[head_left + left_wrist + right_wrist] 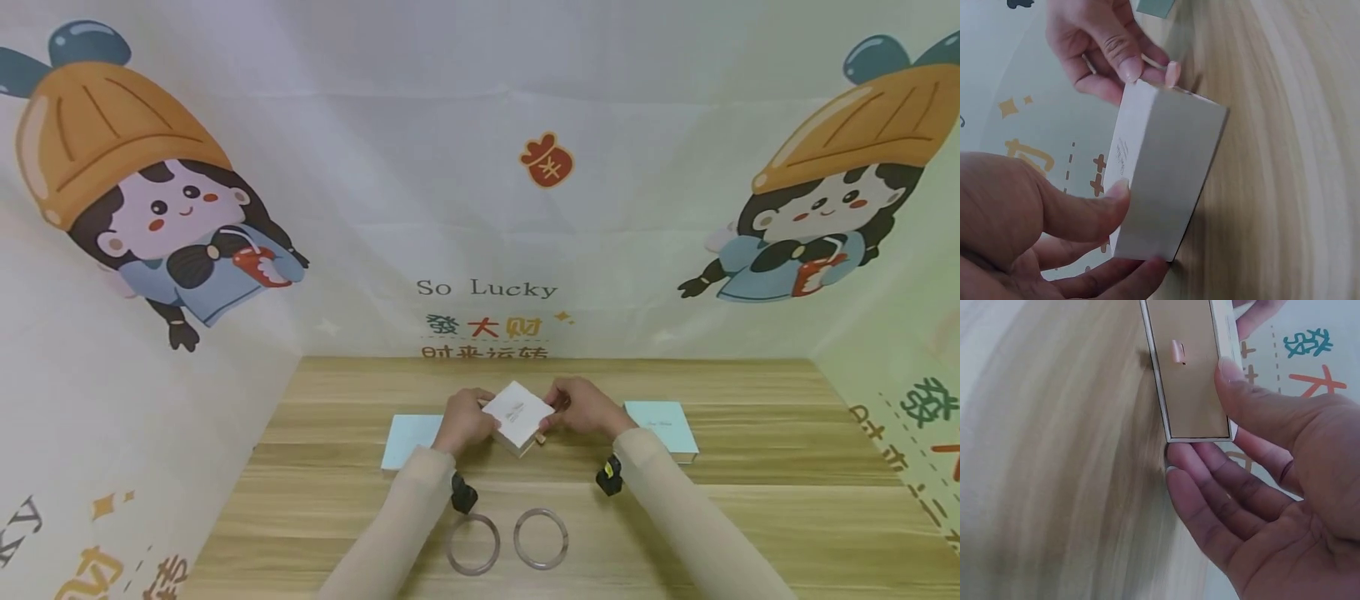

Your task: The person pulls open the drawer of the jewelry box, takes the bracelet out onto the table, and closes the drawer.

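White box (517, 414): gripped between the fingers of left hand (467, 421) and right hand (588, 407), over the worktop (787, 500). Apparent step: two-handed handling, drawer front (1197, 400) seated. Next move calls for steady opposed grip; opening would require pulling the tab (1177, 352). Lid print (514, 411) seems too small to read; backdrop (637, 167) reads "So Lucky", "發大财".
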`<state>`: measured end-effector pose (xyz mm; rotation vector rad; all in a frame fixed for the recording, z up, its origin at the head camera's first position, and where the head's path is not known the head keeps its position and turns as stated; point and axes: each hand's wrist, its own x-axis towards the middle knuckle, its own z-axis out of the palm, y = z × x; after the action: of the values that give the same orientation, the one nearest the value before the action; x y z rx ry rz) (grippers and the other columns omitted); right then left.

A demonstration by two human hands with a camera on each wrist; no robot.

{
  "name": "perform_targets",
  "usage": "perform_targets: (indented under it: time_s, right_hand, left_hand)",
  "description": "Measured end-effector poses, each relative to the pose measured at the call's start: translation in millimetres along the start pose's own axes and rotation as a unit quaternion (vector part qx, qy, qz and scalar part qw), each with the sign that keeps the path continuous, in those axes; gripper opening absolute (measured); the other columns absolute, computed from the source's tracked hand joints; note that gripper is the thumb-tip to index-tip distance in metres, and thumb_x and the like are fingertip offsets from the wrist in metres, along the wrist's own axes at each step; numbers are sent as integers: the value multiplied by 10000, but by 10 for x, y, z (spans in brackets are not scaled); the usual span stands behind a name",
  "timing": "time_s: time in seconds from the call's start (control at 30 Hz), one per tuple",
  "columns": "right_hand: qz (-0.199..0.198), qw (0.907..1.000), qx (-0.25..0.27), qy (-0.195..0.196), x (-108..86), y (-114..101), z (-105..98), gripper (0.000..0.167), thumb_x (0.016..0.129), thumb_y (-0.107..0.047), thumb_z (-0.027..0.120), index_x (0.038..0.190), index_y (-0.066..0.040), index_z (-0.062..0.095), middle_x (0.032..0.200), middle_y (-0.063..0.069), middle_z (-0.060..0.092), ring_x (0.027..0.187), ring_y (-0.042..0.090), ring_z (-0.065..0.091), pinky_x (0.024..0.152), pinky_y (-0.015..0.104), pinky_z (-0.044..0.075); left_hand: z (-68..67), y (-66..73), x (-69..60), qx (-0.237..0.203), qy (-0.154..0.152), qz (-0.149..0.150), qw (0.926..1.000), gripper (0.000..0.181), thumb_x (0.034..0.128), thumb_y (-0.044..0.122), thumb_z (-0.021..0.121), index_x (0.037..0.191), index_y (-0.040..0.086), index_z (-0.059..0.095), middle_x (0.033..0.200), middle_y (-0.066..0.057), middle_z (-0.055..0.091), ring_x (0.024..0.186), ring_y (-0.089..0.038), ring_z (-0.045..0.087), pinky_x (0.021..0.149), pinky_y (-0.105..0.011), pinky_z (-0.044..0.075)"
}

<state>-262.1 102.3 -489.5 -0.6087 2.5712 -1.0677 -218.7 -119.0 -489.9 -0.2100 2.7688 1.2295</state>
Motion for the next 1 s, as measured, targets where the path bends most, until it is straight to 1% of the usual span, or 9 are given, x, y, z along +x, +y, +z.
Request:
perform_targets:
  time_s: [0.17, 0.27, 0.37, 0.47, 0.53, 0.6, 0.67, 0.83, 1.0]
  right_hand:
    - [71, 9996, -146, 211, -132, -1, 65, 205, 864, -172, 828, 949, -90, 661, 904, 26, 676, 845, 151, 599, 773, 319, 510]
    - [148, 9992, -118, 359, -192, -1, 137, 186, 876, -174, 816, 923, -100, 652, 860, 20, 665, 794, 147, 585, 715, 288, 481]
    - [242, 9980, -52, 576, -257, -35, 220, 170, 887, -158, 799, 907, -95, 643, 845, 25, 664, 772, 151, 583, 683, 277, 468]
    - [352, 9958, -41, 850, -303, -85, 307, 155, 886, -137, 790, 899, -89, 643, 836, 29, 662, 760, 154, 582, 664, 272, 468]
    - [450, 9938, 2, 1015, -322, -115, 366, 156, 887, -133, 789, 902, -82, 642, 836, 33, 656, 760, 155, 579, 664, 269, 471]
    - [484, 9921, 18, 1158, -340, -139, 423, 165, 887, -134, 791, 912, -72, 640, 836, 37, 655, 756, 152, 580, 662, 272, 478]
    - [481, 9905, 41, 1288, -353, -161, 477, 172, 885, -132, 793, 918, -63, 639, 837, 41, 657, 757, 146, 581, 679, 272, 481]
    - [426, 9876, 98, 1510, -380, -203, 547, 170, 882, -103, 790, 917, -43, 635, 823, 51, 665, 738, 139, 588, 669, 273, 489]
    - [521, 9868, 155, 1523, -416, -194, 541, 163, 886, -113, 786, 913, -49, 639, 826, 52, 668, 745, 145, 592, 669, 273, 485]
  left_hand:
    - [-1, 25, 46, -174, 88, 2, 9998, 388, 796, -57, 720, 1184, -45, 716, 1136, -231, 709, 972, -293, 656, 787, -347, 555]
    - [-6, 32, 88, -297, 160, 52, 9994, 359, 787, -79, 683, 1142, -59, 733, 1133, -231, 719, 986, -305, 660, 822, -370, 566]
    - [-9, 34, 137, -323, 175, 107, 9993, 381, 774, -99, 633, 1135, -50, 744, 1140, -226, 725, 991, -299, 655, 838, -377, 566]
    - [-17, 22, 188, -337, 86, 157, 9993, 417, 780, -115, 580, 1152, -31, 748, 1163, -220, 719, 945, -261, 620, 772, -325, 528]
    - [-24, 17, 218, -401, -8, 160, 9991, 446, 792, -131, 543, 1173, -20, 746, 1191, -221, 709, 893, -248, 572, 684, -300, 461]
    - [-32, 14, 243, -386, -47, 182, 9991, 476, 790, -145, 518, 1183, -6, 748, 1209, -216, 705, 882, -235, 542, 655, -276, 405]
    - [-44, 15, 254, -380, -71, 214, 9990, 507, 775, -159, 499, 1189, -5, 748, 1221, -217, 705, 894, -242, 543, 646, -273, 389]
    - [-55, 24, 249, -311, -93, 288, 9991, 509, 764, -163, 501, 1186, -19, 746, 1213, -217, 714, 945, -252, 571, 704, -280, 431]
    - [-12, 43, 244, -192, -95, 301, 9993, 478, 786, -157, 520, 1188, -23, 743, 1183, -214, 717, 917, -247, 563, 712, -290, 445]
